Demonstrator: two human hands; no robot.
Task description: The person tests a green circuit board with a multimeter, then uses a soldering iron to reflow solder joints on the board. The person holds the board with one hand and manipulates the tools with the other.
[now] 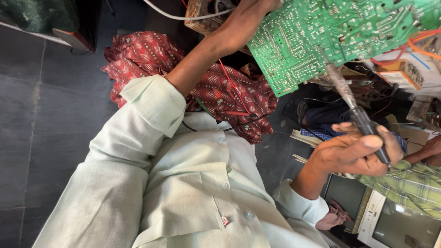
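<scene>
My left hand [243, 20] reaches up and grips the edge of a green circuit board [317, 32], holding it with its solder side toward me. Orange and red wires [413, 43] trail from the board's right end. My right hand [351, 154] is closed around the dark handle of a soldering iron [363, 121]. Its metal shaft points up and its tip touches the lower part of the board. Both of my arms are in pale green sleeves.
A red patterned cloth [156, 55] lies under my left arm, crossed by thin red and black wires [234, 87]. Another person's plaid sleeve [409, 181] and hand [429, 149] are at the right. White screen casings [395, 225] sit bottom right, with dark floor tiles [46, 115] on the left.
</scene>
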